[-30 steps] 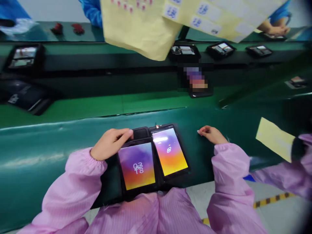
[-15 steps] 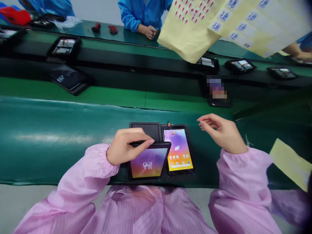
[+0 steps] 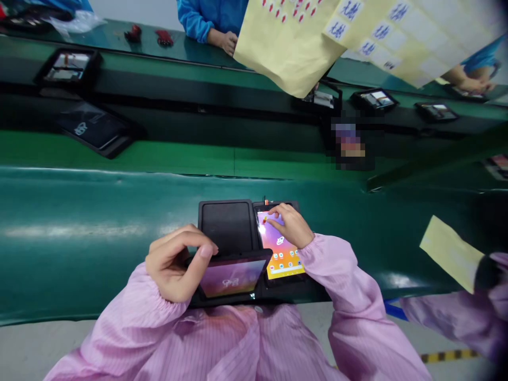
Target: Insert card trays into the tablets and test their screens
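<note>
My left hand (image 3: 177, 262) grips the top edge of a black-framed tablet (image 3: 231, 278) and tilts it up out of a black tray (image 3: 226, 227), showing the tray's dark recess. The tablet's screen glows purple and orange. My right hand (image 3: 288, 225) rests its fingertips on the upper screen of a second tablet (image 3: 280, 254), which lies flat in the tray and shows app icons on an orange-purple wallpaper. That hand holds nothing. A small orange tab sticks out above this tablet.
The tray sits on a green conveyor belt (image 3: 79, 230). Several tablets in black trays lie on a farther belt (image 3: 159, 66). A blue-sleeved co-worker (image 3: 206, 18) stands beyond, and yellow sheets (image 3: 286, 42) hang above. A pink-sleeved arm (image 3: 456, 315) holds a yellow slip (image 3: 450, 254) at right.
My right hand has moved from above the belt onto the right tablet's screen. My left hand has tilted its tablet further up, uncovering more of the tray.
</note>
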Motion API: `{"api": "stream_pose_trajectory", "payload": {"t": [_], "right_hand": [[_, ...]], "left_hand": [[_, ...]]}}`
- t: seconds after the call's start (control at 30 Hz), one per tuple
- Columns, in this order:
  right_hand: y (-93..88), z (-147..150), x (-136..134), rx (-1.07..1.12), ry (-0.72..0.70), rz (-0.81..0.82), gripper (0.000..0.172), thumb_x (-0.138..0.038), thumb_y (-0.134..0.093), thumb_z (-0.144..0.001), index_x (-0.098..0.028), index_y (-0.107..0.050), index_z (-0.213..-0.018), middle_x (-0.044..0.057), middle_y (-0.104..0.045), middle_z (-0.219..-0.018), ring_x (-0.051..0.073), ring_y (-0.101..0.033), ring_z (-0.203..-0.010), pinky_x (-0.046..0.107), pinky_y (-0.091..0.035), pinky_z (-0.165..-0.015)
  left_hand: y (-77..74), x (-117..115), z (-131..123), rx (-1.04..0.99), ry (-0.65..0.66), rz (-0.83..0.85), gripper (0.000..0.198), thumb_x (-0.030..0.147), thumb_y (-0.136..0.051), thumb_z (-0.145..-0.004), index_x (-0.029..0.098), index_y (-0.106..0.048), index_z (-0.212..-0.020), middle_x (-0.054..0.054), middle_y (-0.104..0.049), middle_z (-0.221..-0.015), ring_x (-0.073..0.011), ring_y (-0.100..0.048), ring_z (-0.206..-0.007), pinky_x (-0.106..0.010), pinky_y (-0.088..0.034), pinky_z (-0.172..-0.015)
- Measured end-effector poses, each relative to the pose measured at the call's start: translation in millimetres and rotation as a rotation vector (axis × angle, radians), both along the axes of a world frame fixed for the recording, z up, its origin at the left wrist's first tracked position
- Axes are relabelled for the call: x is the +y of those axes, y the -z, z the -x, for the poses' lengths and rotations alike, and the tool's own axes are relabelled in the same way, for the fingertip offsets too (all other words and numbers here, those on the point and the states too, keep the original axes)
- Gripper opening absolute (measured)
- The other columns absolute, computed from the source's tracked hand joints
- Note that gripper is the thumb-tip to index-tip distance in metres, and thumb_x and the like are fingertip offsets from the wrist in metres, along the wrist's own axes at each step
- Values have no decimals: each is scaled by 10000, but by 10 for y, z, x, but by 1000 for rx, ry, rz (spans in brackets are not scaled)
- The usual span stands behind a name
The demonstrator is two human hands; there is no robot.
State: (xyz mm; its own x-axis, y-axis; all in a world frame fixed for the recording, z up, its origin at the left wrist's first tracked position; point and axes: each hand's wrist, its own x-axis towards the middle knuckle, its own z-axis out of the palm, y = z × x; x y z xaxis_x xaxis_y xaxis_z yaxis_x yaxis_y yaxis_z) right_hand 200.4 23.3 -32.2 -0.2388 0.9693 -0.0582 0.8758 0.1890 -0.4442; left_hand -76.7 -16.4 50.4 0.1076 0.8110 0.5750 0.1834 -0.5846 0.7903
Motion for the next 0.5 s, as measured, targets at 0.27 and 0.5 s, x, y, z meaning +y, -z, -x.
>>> {"api": "stream_pose_trajectory", "payload": {"t": [0.27,0.5], "right_hand": [[-73,98,66,-125,-156,-16,119,-145,-533,-872,-185,-590,-969,85,-597,-970,235,-544,-931,369,-455,-831],[-214,68,159,-254,-471,39,231,-78,-433,-897,-171,-641,-940,119,-578,-978,232,-509,-926,365,-413,-828]], "left_hand": [[-9,-49,38,13,36,18,108,79,-558,-815,159,-625,-787,-3,-631,-653,-111,-586,-560,-226,-467,-497],[-75,-47,24,18,61,38,120,53,-551,-801,150,-614,-765,-1,-632,-647,-96,-586,-551,-212,-469,-497]]}}
